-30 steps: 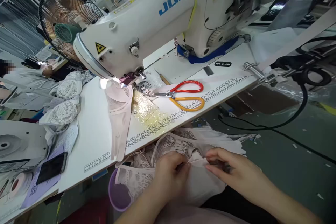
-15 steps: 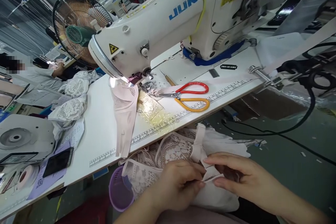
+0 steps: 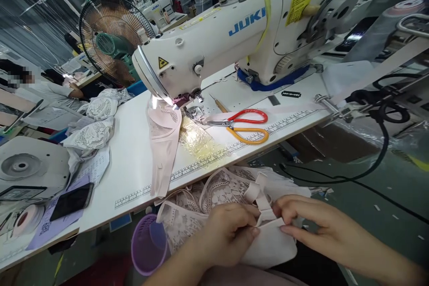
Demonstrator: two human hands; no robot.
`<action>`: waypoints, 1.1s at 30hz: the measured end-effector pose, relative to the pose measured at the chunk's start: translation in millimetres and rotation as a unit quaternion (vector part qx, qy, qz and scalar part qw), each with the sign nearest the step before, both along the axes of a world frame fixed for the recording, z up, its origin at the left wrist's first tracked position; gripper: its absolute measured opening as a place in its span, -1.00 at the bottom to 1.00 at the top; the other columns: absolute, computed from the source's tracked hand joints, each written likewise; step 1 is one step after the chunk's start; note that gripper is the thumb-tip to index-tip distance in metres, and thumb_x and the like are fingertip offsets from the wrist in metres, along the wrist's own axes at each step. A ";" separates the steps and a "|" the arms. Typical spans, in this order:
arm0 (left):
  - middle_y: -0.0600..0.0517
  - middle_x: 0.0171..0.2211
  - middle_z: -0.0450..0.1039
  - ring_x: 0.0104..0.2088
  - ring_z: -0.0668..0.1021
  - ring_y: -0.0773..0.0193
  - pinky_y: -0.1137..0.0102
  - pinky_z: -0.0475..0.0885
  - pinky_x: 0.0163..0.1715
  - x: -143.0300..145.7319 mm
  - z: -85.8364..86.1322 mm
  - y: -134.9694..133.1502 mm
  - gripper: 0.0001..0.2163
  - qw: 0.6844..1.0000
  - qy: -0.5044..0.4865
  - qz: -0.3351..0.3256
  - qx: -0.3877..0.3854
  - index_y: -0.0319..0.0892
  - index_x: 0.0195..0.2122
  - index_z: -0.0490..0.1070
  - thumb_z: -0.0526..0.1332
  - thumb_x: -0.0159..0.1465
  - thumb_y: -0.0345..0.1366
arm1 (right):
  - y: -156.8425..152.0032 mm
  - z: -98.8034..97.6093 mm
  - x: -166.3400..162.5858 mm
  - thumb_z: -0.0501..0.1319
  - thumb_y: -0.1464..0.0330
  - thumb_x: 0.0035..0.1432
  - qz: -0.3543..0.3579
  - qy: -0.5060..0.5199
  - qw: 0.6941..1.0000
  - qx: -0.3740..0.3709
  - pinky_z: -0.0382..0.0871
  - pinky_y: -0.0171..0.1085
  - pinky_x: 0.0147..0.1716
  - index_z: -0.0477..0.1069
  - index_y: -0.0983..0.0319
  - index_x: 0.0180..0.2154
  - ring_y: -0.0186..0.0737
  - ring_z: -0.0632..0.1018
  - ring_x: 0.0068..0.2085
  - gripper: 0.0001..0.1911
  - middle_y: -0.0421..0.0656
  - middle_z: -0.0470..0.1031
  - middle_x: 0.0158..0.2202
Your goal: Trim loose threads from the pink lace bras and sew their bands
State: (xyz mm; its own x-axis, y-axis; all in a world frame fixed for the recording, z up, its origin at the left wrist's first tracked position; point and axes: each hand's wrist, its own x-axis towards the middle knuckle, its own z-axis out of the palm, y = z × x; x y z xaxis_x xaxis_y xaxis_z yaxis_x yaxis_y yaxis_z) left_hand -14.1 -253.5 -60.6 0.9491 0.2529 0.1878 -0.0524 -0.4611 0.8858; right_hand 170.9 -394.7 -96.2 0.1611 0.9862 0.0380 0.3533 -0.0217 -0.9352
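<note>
Left hand: closed in a pinch on the pale garment, at the left end of its panel's upper edge.
Right hand: closed on the same edge farther right, thumb pressed to the fabric.
Two-handed hold: probably meant to keep that edge straight and in sight.
Garment's place: over the lap, just off the near edge of the table, beside the purple basket.
Garment's look: off-white, soft; smooth panel below, patterned lace above, short strap standing up between the hands.
Scissors: near the table's near edge, handles rightward, likely for easy reach.
Pink piece: upper end under the sewing machine, band trailing to the near edge; perhaps parked there.
Phone: towards the table's near left corner, seemingly out of the way.
</note>
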 end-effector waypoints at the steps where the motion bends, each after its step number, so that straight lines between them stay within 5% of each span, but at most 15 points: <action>1: -0.10 -0.38 0.52 -0.32 0.58 0.24 0.41 0.45 -0.32 -0.4 0.2 -0.4 -0.86 1.000 0.002 0.002 0.008 -0.14 -0.43 0.24 0.06 0.29 -0.34 | 1.5 1.9 -1.2 0.21 0.17 0.24 0.001 0.003 1.000 0.004 0.47 -0.32 -0.29 0.38 0.14 -0.47 -0.19 0.56 -0.30 -0.73 -0.17 0.54 -0.32; 8: -0.09 -0.32 0.55 -0.30 0.59 0.25 0.44 0.44 -0.30 -1.1 3.7 -1.3 -0.89 0.999 -0.006 0.003 0.038 -0.13 -0.42 0.23 0.08 0.25 -0.42 | 5.1 11.2 -10.0 0.21 0.10 0.20 -0.063 0.037 0.997 -0.019 0.48 -0.29 -0.19 0.47 0.13 -0.44 -0.10 0.59 -0.18 -0.71 -0.12 0.59 -0.27; 20: -0.09 -0.34 0.55 -0.31 0.60 0.25 0.45 0.46 -0.33 -2.1 2.4 1.8 -0.88 0.999 -0.009 -0.001 0.047 -0.13 -0.44 0.20 0.08 0.26 -0.40 | 6.8 13.3 -16.9 0.23 0.02 0.13 -0.031 0.156 0.980 -0.118 0.34 -0.34 -0.46 0.38 0.19 -0.48 -0.24 0.40 -0.44 -0.62 -0.23 0.39 -0.51; 26: -0.13 -0.31 0.51 -0.26 0.57 0.23 0.43 0.48 -0.30 -1.5 -0.3 2.0 -0.90 0.999 -0.038 0.013 0.014 -0.15 -0.40 0.22 0.08 0.26 -0.43 | 7.7 4.6 -25.7 0.22 0.07 0.19 -0.092 0.181 0.977 -0.073 0.38 -0.34 -0.45 0.32 0.18 -0.49 -0.24 0.42 -0.43 -0.63 -0.22 0.39 -0.48; 33: -0.18 -0.27 0.50 -0.24 0.57 0.19 0.34 0.54 -0.23 -2.2 -8.5 -4.2 -0.89 0.994 -0.041 0.067 0.075 -0.23 -0.21 0.36 0.10 0.26 -0.47 | 3.4 -7.9 -35.0 0.18 0.20 0.26 -0.159 0.119 0.980 0.007 0.45 -0.35 -0.35 0.33 0.13 -0.44 -0.21 0.53 -0.32 -0.76 -0.19 0.49 -0.35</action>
